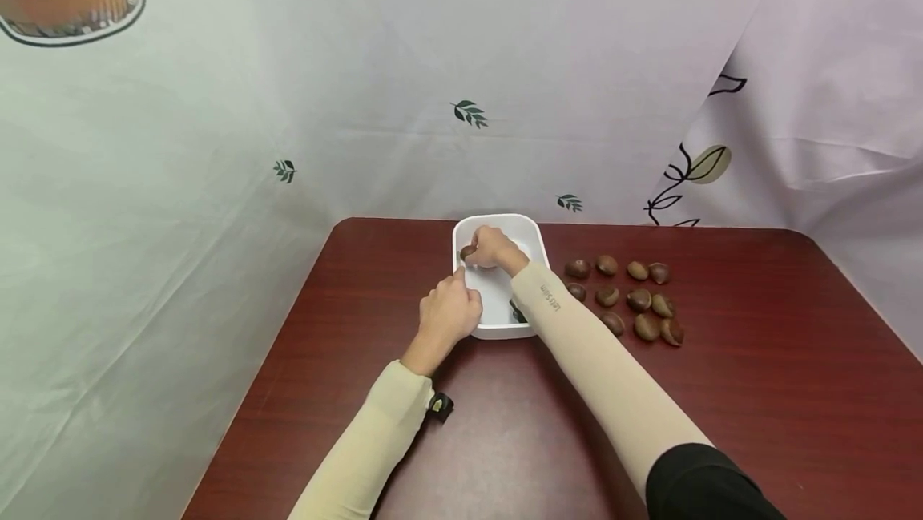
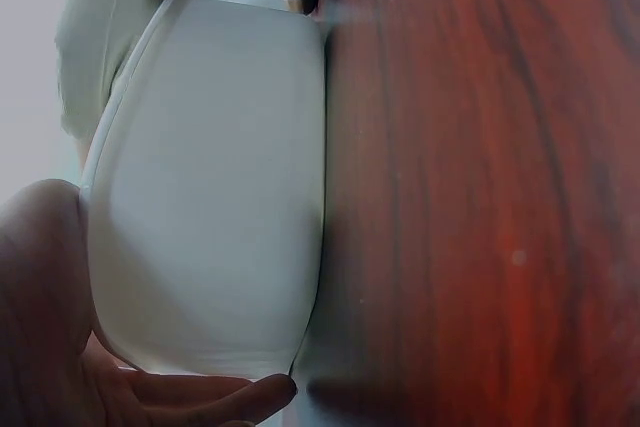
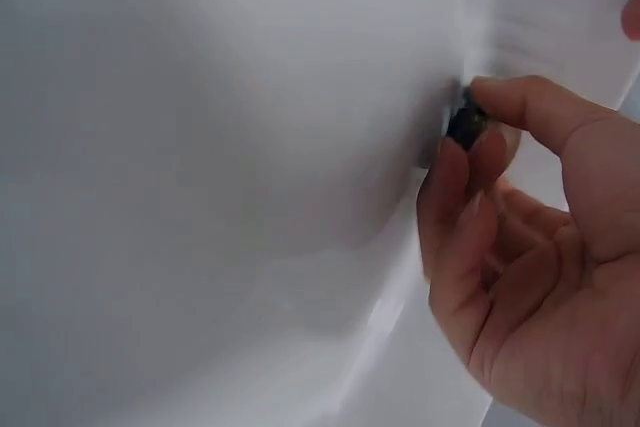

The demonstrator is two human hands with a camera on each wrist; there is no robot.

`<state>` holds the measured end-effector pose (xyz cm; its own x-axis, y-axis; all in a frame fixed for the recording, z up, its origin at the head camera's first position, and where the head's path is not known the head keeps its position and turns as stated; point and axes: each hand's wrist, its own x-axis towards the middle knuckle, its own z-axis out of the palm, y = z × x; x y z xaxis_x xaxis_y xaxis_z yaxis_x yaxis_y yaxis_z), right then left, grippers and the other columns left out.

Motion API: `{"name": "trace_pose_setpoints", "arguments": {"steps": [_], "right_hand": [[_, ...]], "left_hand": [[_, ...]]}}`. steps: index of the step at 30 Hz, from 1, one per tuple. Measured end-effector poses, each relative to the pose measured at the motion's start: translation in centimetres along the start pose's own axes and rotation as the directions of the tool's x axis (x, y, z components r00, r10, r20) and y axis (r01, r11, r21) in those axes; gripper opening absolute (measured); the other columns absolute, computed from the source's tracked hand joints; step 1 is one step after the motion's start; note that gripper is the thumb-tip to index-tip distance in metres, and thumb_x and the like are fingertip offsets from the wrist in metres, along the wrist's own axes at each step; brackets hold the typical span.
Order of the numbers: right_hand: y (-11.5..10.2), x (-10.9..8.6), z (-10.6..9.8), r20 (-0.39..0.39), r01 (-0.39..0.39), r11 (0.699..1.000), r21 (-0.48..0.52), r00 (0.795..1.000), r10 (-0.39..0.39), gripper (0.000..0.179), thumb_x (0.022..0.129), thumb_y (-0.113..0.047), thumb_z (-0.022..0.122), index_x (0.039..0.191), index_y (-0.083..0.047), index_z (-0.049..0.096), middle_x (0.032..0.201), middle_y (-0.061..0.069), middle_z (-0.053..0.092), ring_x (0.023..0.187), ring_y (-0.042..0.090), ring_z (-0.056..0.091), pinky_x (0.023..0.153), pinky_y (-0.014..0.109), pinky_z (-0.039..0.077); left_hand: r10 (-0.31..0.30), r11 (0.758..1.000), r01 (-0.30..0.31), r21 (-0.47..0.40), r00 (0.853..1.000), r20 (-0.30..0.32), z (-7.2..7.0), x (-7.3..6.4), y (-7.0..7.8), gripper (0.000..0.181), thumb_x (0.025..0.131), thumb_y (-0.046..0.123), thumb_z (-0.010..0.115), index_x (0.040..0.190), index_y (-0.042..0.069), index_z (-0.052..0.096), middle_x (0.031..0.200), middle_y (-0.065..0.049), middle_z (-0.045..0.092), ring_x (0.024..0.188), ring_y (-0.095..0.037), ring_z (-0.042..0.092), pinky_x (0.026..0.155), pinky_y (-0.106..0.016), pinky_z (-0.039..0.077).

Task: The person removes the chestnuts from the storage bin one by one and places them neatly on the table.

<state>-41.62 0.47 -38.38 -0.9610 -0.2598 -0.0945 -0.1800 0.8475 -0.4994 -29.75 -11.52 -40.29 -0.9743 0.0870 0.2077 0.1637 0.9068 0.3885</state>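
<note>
A white plastic tub [image 1: 497, 332] stands on the table. My left hand [image 1: 449, 310] grips its left side near the front corner; in the left wrist view its fingers [image 2: 215, 399] lie along the outer wall. My right hand [image 1: 494, 249] reaches down inside the tub at the far left. Between its thumb and fingers it pinches a brown chestnut [image 1: 467, 252]. In the right wrist view only a dark part of that chestnut [image 3: 466, 127] shows, close to the tub's inner wall; the fingers hide much of the rest.
Several chestnuts [image 1: 639, 300] lie in loose rows on the dark red table [image 1: 764, 360], right of the tub. My right forearm passes over the tub's right rim and partly covers the nearest ones. A printed white cloth [image 1: 389, 143] hangs behind the table's back edge.
</note>
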Motion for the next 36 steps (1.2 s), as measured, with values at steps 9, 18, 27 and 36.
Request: {"name": "trace_pose_setpoints", "arguments": {"steps": [9, 18, 27, 36], "right_hand": [[0.6, -1.5, -2.1, 0.009, 0.077, 0.993, 0.088, 0.997, -0.078, 0.028, 0.076, -0.024, 0.077, 0.093, -0.005, 0.065, 0.08, 0.003, 0.06, 0.063, 0.014, 0.055, 0.055, 0.025, 0.048], [1.6, -4.6, -6.3, 0.01, 0.095, 0.966, 0.243, 0.995, -0.1, 0.03, 0.079, -0.017, 0.078, 0.1, 0.001, 0.067, 0.094, 0.011, 0.067, 0.078, 0.023, 0.064, 0.06, 0.03, 0.056], [4.3, -9.5, -9.7, -0.053, 0.136, 0.98, 0.143, 0.99, -0.13, 0.027, 0.075, -0.018, 0.079, 0.094, -0.002, 0.069, 0.083, 0.007, 0.064, 0.069, 0.017, 0.055, 0.062, 0.029, 0.048], [11.5, -16.5, -12.7, -0.087, 0.087, 0.995, 0.049, 0.993, -0.083, 0.025, 0.076, -0.018, 0.083, 0.097, -0.007, 0.074, 0.085, 0.002, 0.07, 0.077, 0.017, 0.06, 0.07, 0.033, 0.049]], "left_hand": [[-0.007, 1.0, 0.007, 0.0, 1.0, 0.021, 0.1, -0.1, 0.1, 0.052, 0.092, 0.023, 0.049, 0.139, 0.004, 0.054, 0.108, -0.015, 0.07, 0.089, -0.037, 0.068, 0.068, -0.054, 0.052], [-0.017, 1.0, 0.017, 0.001, 0.998, 0.06, 0.2, -0.1, 0.4, 0.052, 0.094, 0.026, 0.047, 0.141, 0.007, 0.054, 0.122, -0.014, 0.067, 0.099, -0.038, 0.067, 0.077, -0.056, 0.051], [-0.004, 1.0, 0.004, 0.0, 0.997, 0.073, 0.3, -0.2, 0.5, 0.054, 0.093, 0.027, 0.043, 0.142, 0.006, 0.052, 0.122, -0.014, 0.067, 0.098, -0.038, 0.067, 0.078, -0.055, 0.051], [0.014, 1.0, -0.013, -0.019, 0.998, 0.062, 0.0, 0.1, 0.0, 0.054, 0.093, 0.026, 0.042, 0.142, 0.005, 0.052, 0.121, -0.015, 0.067, 0.096, -0.039, 0.067, 0.076, -0.057, 0.051]]}}
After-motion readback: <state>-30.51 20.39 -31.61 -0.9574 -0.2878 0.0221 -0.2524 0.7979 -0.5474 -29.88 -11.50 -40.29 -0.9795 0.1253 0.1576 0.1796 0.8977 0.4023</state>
